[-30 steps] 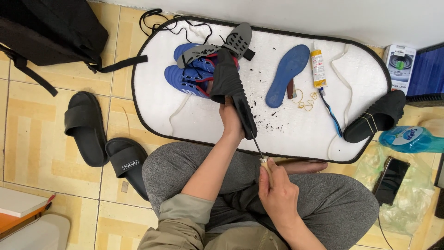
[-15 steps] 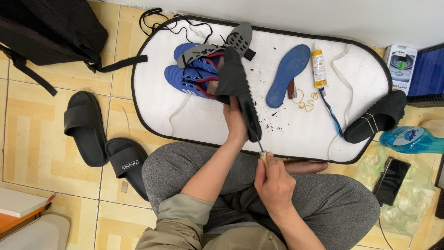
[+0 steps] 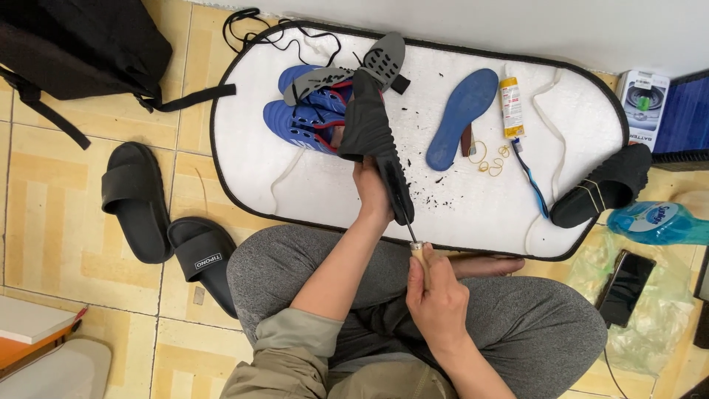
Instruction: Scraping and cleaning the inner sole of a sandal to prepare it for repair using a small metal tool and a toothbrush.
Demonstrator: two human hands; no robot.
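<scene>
My left hand [image 3: 371, 191] grips a black shoe sole [image 3: 375, 134] and holds it tilted above the white mat [image 3: 473, 199]. My right hand [image 3: 436, 299] is closed around the wooden handle of an awl-like tool [image 3: 415, 244] whose thin metal tip touches the sole's near end. Behind the sole lie two blue football boots [image 3: 310, 111] with grey studded soles. Black crumbs are scattered on the mat by the sole.
On the mat lie a blue insole [image 3: 461, 114], a glue tube [image 3: 509, 107], rubber bands, a toothbrush [image 3: 530, 176] and a black shoe [image 3: 602, 193]. Two black slides [image 3: 159, 214] and a black backpack [image 3: 81, 44] are at left. A phone [image 3: 624, 287] and bottle [image 3: 653, 222] lie right.
My right hand with the tool has slid slightly left and nearer the sole. The left hand still holds the sole in about the same place.
</scene>
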